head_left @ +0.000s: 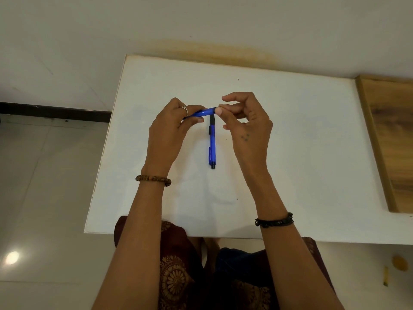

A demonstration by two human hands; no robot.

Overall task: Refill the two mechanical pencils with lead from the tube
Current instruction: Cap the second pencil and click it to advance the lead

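Your left hand [169, 128] gripped a blue pencil [202, 113] held level above the white table [290, 153]. Your right hand [245, 121] pinched thumb and forefinger together at that pencil's open end; what they pinched was too small to tell. The second blue pencil [212, 142] lay on the table just below, between your hands.

A white worktop [290, 153] stands against a pale wall [201, 19], which bears a yellowish stain [212, 51] just above the worktop's far edge. A wooden board [388, 142] lies along its right side. To the left, glossy floor tiles [44, 175] meet a dark skirting strip [53, 110]. Patterned maroon fabric [176, 276] shows below the near edge. A small yellow scrap [400, 262] lies on the floor at right.
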